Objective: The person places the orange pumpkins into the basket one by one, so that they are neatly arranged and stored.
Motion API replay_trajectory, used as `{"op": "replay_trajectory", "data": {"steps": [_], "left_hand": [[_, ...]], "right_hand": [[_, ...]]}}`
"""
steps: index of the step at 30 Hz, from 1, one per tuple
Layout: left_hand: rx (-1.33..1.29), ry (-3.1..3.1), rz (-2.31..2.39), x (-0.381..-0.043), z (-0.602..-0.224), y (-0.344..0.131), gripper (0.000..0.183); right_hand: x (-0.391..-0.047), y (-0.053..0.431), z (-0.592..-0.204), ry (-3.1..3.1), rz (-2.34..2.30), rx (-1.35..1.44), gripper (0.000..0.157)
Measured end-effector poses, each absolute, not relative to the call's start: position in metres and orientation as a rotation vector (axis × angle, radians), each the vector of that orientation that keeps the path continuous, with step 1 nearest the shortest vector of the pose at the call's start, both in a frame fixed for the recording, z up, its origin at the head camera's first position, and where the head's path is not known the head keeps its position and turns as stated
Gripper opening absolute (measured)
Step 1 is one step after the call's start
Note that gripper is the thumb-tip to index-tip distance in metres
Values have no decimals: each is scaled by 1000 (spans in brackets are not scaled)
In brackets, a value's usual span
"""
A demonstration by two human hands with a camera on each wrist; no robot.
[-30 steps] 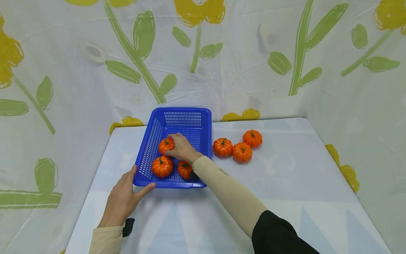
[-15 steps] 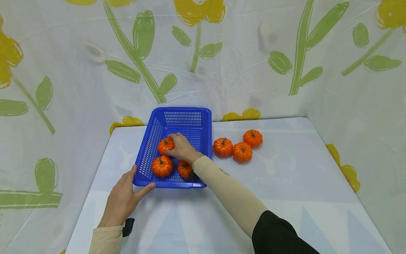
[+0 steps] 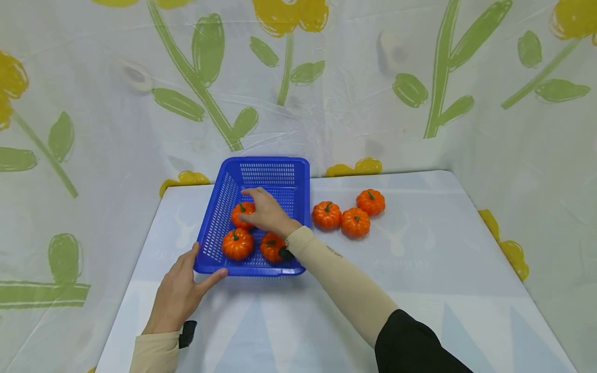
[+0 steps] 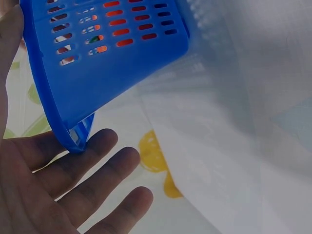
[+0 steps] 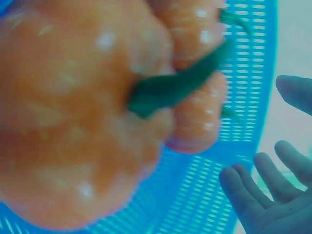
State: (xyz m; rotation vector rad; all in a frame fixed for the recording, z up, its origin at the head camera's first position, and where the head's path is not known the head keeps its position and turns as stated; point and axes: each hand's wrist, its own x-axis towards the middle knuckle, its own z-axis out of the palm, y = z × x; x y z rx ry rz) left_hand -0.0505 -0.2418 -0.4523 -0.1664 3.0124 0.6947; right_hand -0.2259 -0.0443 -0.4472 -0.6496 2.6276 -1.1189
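A blue plastic basket [image 3: 252, 271] sits on the table with three small glossy orange pumpkins inside. They are a back-left pumpkin [image 3: 237, 219], a front-left pumpkin [image 3: 237, 245] and a right pumpkin [image 3: 270, 249], partly covered by the wrist gear. My right hand [image 3: 269, 211] hovers over the basket beside the back-left one, thumb and fingers spread; in the right wrist view nothing lies between its fingers. At the near-left corner my left hand [image 3: 178, 295] touches the basket, thumb along the front rim. Its fingers [image 4: 97, 183] lie nearly straight against the corner in the left wrist view.
To the right of the basket stand three more orange pumpkins: one near its wall [image 3: 326, 215], a front one [image 3: 355, 223] and a far one [image 3: 370, 202]. A white patterned cloth covers the table [image 3: 420, 290]. Behind it hangs a flower-printed curtain [image 3: 345, 103].
My right hand has let go of the back-left pumpkin, its fingers spreading and lifting slightly. The pumpkin stays in the basket. My left hand keeps its place at the corner.
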Motion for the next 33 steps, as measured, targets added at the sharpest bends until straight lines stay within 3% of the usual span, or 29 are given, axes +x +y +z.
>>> {"op": "replay_trajectory", "data": {"steps": [16, 33], "left_hand": [[-199, 2978, 671, -50, -451, -242, 118], [-219, 2969, 679, -51, -454, -241, 121]], "right_hand": [[-192, 5, -387, 2672, -1289, -824, 62], [-176, 93, -406, 2843, -1447, -621, 66]]}}
